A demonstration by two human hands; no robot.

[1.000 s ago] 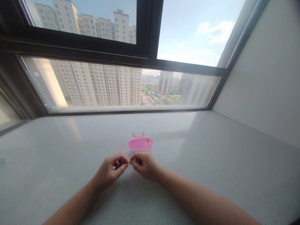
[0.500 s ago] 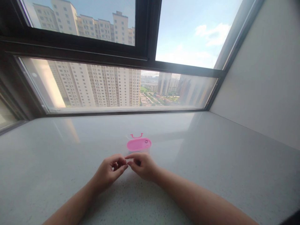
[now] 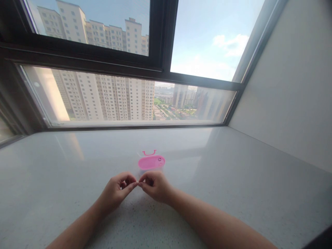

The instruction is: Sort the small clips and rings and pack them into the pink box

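My left hand (image 3: 118,189) is closed in a pinch, thumb against forefinger, over the pale speckled sill. Tip to tip with it, my right hand (image 3: 156,186) pinches as well. Whatever the fingertips hold between them is too small to make out. Just beyond my hands stands a small box with a pink oval lid (image 3: 149,162); a dark ring-shaped mark shows on the lid's right end. Its lower part is pale and partly hidden behind my right hand. A pink curved handle (image 3: 149,153) lies behind the lid.
The glossy speckled sill (image 3: 233,180) spreads out on all sides of my hands. A dark-framed window (image 3: 135,128) borders it at the back, with tall buildings outside. On the right rises a white wall (image 3: 287,90).
My right thumb and forefinger, apart before, have closed together against the left fingertips. The view has shifted slightly, so the lid and window sit a little lower and further left.
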